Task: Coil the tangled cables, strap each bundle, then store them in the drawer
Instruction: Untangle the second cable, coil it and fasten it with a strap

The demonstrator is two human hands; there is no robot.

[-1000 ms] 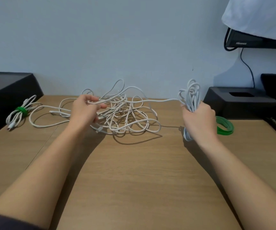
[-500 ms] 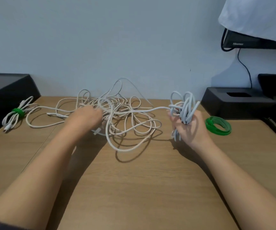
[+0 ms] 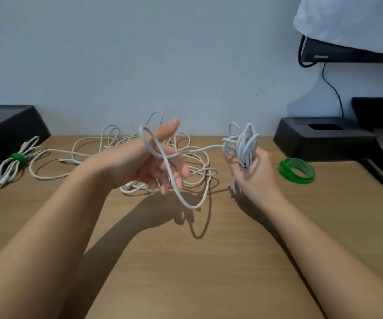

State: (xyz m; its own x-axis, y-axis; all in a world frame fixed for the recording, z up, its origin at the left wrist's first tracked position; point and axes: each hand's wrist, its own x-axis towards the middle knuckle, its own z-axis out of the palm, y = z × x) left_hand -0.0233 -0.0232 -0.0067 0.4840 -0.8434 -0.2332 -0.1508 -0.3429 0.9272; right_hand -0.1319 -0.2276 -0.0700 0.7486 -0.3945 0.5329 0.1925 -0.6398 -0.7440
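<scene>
The right hand [image 3: 251,171] has its fingers [image 3: 228,157] curled tight around a half-made white coil [image 3: 244,146]. The left hand [image 3: 149,162] is spread open with a loop [image 3: 160,157] draped over it. The tangled pile [image 3: 186,166] lies on the desk [image 3: 186,261] behind. Pulling hard could tighten knots or slip the coil loose.

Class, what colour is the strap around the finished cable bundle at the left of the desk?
Green strap, seen in the head view.
</scene>
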